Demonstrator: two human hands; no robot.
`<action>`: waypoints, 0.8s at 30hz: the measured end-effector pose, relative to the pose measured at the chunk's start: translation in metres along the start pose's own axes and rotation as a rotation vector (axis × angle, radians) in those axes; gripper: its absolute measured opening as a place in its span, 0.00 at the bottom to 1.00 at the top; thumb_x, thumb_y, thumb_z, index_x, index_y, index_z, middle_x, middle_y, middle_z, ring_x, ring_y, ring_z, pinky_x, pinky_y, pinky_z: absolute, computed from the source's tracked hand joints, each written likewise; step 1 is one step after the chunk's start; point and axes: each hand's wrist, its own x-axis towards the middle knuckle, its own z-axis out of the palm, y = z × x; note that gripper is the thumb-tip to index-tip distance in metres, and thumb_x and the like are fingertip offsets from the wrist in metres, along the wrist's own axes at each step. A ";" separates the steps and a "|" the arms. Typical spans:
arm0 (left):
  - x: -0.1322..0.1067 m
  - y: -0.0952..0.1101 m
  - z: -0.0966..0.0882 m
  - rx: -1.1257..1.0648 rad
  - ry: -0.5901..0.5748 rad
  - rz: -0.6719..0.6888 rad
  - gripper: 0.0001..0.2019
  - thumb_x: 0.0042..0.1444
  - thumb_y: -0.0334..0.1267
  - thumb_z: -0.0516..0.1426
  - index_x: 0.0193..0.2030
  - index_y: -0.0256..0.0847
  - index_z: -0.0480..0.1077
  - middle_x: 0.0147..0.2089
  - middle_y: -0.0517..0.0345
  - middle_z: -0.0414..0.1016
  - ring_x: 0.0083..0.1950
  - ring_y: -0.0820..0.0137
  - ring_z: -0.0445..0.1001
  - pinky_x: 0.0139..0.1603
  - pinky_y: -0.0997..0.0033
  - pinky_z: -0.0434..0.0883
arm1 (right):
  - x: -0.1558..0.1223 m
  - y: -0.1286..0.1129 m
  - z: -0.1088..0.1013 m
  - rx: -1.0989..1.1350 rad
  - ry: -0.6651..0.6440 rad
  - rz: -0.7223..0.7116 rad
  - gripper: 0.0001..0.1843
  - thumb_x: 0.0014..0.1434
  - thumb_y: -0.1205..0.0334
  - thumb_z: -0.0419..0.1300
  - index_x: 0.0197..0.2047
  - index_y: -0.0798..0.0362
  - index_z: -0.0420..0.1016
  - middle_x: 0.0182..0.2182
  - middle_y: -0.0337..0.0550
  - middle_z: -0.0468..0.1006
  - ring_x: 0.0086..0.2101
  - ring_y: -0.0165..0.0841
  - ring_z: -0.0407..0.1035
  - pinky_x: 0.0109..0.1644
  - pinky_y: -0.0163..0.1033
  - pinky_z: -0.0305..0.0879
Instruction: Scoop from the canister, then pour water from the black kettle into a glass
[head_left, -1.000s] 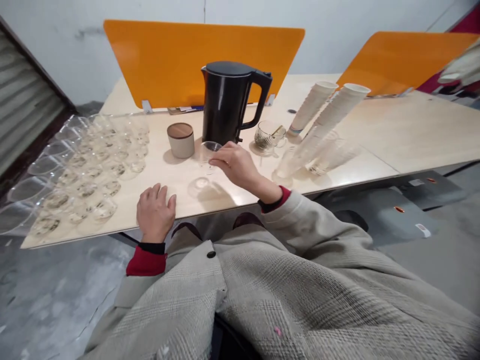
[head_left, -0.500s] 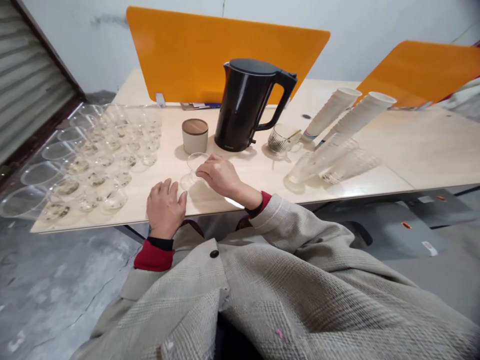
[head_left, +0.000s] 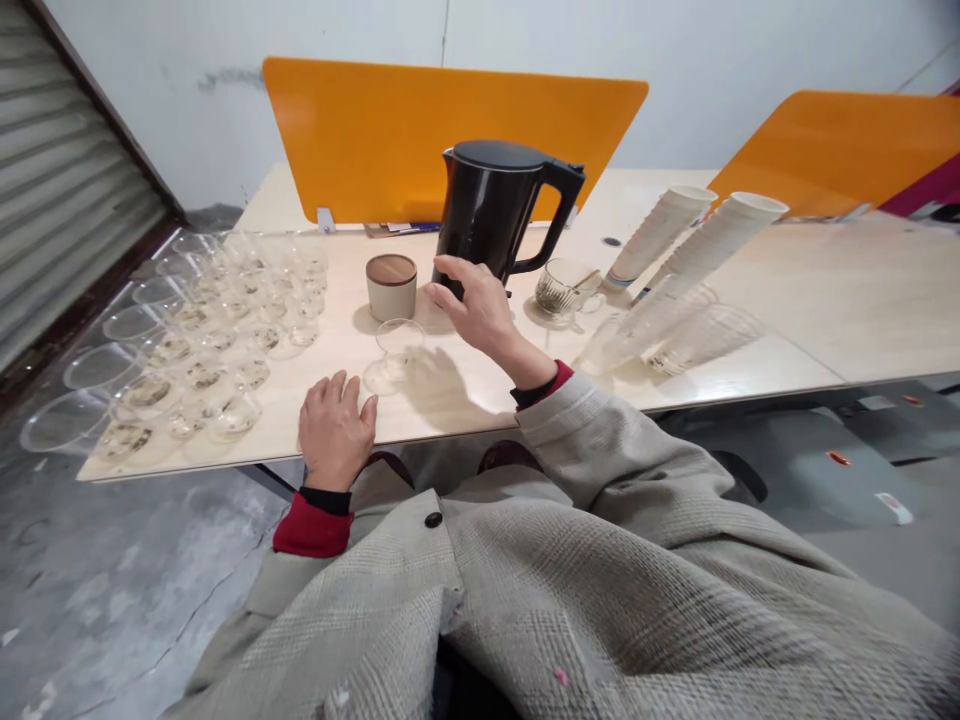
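Observation:
My left hand (head_left: pixel 336 430) lies flat at the table's front edge with its fingers extended, holding nothing. Above the table, in front of the black electric kettle (head_left: pixel 489 205), my right hand (head_left: pixel 480 308) is raised, thumb and fingers apart and empty. A single clear plastic cup (head_left: pixel 400 342) stands between my hands, touched by neither. Just behind it is a beige canister (head_left: pixel 391 296) with a wooden lid. To the kettle's right sits a glass mug (head_left: pixel 556 292) with dark bits, probably dried leaves, and a thin stick or spoon in it.
Several clear cups (head_left: pixel 161 385) with dark bits at the bottom crowd the table's left end. At the right, stacks of white paper cups (head_left: pixel 660 235) lean beside stacked clear plastic cups (head_left: pixel 697 335). An orange divider (head_left: pixel 360 140) stands behind.
My right hand has left the clear cup and risen to the right, towards the kettle's front, its fingers spreading. The left hand stays on the table edge. The view has shifted slightly.

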 end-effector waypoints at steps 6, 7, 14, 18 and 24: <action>0.000 0.000 0.000 -0.021 -0.008 -0.015 0.20 0.72 0.47 0.54 0.62 0.41 0.77 0.69 0.40 0.77 0.69 0.44 0.71 0.69 0.42 0.69 | 0.049 0.012 0.040 0.009 -0.086 0.052 0.36 0.71 0.43 0.62 0.75 0.53 0.69 0.72 0.58 0.73 0.69 0.53 0.67 0.74 0.60 0.62; 0.000 0.000 0.000 -0.024 -0.006 -0.017 0.20 0.72 0.47 0.54 0.62 0.41 0.77 0.69 0.40 0.77 0.69 0.44 0.71 0.69 0.41 0.69 | 0.055 0.011 0.047 0.008 -0.112 0.053 0.38 0.71 0.43 0.63 0.76 0.53 0.68 0.73 0.59 0.71 0.71 0.53 0.65 0.75 0.59 0.60; 0.000 -0.001 0.001 0.040 0.011 0.020 0.21 0.73 0.47 0.53 0.62 0.38 0.77 0.67 0.39 0.79 0.67 0.43 0.73 0.67 0.42 0.71 | 0.075 0.004 0.079 0.018 -0.258 0.080 0.46 0.63 0.47 0.71 0.76 0.60 0.65 0.72 0.64 0.69 0.69 0.51 0.66 0.75 0.52 0.60; -0.001 0.000 0.000 0.022 0.015 0.003 0.20 0.72 0.47 0.54 0.61 0.41 0.77 0.67 0.41 0.79 0.68 0.44 0.72 0.67 0.42 0.71 | 0.073 0.009 0.081 0.013 -0.188 0.101 0.43 0.61 0.49 0.71 0.74 0.59 0.69 0.66 0.62 0.74 0.65 0.51 0.70 0.71 0.50 0.65; 0.000 0.001 -0.003 -0.018 -0.033 -0.020 0.21 0.72 0.47 0.53 0.62 0.39 0.77 0.69 0.39 0.77 0.69 0.43 0.70 0.68 0.40 0.69 | 0.054 0.023 0.055 -0.010 -0.065 0.126 0.39 0.60 0.47 0.70 0.71 0.52 0.72 0.61 0.58 0.77 0.61 0.55 0.72 0.68 0.58 0.69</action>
